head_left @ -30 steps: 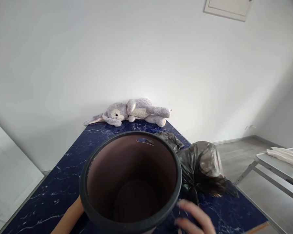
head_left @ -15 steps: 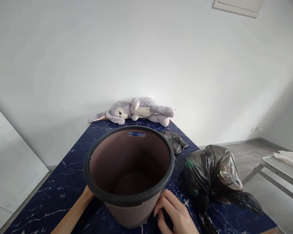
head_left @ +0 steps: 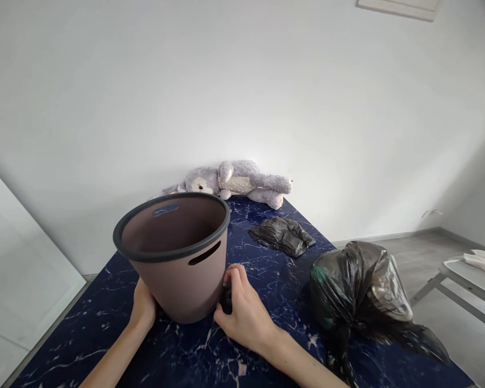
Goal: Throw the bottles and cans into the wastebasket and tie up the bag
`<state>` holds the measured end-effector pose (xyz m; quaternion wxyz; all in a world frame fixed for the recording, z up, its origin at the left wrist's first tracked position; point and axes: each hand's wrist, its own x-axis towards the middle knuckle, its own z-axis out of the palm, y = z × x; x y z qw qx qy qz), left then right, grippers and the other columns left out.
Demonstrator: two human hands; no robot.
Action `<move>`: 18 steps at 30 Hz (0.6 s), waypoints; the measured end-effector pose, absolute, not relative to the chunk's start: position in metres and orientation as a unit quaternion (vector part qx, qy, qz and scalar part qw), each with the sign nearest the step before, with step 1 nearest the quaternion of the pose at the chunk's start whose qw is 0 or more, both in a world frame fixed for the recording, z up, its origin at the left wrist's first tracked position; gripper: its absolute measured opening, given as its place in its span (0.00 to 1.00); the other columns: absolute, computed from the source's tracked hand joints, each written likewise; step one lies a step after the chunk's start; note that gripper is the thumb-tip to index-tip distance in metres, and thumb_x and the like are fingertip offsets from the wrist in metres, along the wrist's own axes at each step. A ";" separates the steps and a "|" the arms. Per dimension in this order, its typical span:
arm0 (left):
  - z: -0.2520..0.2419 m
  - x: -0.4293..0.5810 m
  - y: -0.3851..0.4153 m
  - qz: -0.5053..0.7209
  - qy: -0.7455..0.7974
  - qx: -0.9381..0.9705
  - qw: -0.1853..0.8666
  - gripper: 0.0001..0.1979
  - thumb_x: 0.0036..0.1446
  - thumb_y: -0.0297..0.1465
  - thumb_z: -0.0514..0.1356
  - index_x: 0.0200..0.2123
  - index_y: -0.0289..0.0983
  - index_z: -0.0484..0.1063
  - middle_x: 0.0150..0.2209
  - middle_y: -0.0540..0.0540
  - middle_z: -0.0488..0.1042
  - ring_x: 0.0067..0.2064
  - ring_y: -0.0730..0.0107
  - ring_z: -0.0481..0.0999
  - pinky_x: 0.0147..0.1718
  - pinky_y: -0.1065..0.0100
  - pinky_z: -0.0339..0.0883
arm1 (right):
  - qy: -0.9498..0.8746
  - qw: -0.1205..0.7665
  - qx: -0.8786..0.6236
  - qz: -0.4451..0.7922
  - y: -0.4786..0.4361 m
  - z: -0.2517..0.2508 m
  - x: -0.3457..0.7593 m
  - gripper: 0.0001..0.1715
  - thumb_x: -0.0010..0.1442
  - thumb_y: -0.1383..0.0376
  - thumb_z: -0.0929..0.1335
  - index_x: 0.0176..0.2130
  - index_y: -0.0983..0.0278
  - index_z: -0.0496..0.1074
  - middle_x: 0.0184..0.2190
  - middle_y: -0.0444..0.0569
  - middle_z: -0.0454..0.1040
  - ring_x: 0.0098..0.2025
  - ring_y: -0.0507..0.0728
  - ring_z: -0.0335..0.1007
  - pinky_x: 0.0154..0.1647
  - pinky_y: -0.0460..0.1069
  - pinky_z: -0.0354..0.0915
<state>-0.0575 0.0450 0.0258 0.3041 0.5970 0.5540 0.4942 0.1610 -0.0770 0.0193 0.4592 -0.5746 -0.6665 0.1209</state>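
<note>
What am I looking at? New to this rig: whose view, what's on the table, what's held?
No robot: these are a person's bare hands, all seen by one head-worn camera looking forward and down. The left hand is against the left side of a brown bin, the right hand curled at its right side; how firmly they hold it isn't clear. On the blue marbled table, a crumpled black bag lies beyond them, a filled black bag at right, and a plush rabbit at the far end.
</note>
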 end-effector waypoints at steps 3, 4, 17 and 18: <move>0.023 -0.054 0.044 0.476 0.583 0.577 0.319 0.29 0.71 0.52 0.49 0.63 0.43 0.71 0.60 0.35 0.77 0.65 0.35 0.72 0.56 0.40 0.75 | -0.656 0.484 -0.563 0.136 -0.060 0.014 0.172 0.22 0.56 0.70 0.66 0.50 0.58 0.58 0.48 0.51 0.67 0.47 0.60 0.71 0.47 0.56 0.74; 0.025 -0.051 0.042 0.466 0.576 0.590 0.321 0.29 0.71 0.54 0.48 0.63 0.44 0.71 0.60 0.35 0.76 0.65 0.37 0.72 0.56 0.41 0.75 | -0.654 0.486 -0.563 0.137 -0.054 0.012 0.177 0.23 0.57 0.70 0.66 0.50 0.59 0.58 0.48 0.51 0.68 0.48 0.60 0.72 0.48 0.56 0.75; 0.042 -0.021 0.019 0.397 0.570 0.639 0.329 0.35 0.71 0.60 0.40 0.64 0.39 0.59 0.63 0.32 0.68 0.67 0.42 0.70 0.62 0.44 0.69 | -0.607 0.323 -0.724 -0.060 -0.021 -0.023 0.248 0.29 0.70 0.69 0.61 0.67 0.75 0.67 0.76 0.72 0.49 0.79 0.74 0.43 0.76 0.69 0.50; 0.042 -0.021 0.019 0.397 0.571 0.637 0.333 0.36 0.71 0.60 0.40 0.64 0.39 0.59 0.63 0.32 0.68 0.67 0.42 0.69 0.62 0.44 0.69 | -0.590 0.316 -0.739 -0.074 -0.020 -0.024 0.252 0.29 0.72 0.68 0.60 0.67 0.76 0.67 0.77 0.73 0.47 0.79 0.76 0.40 0.76 0.71 0.49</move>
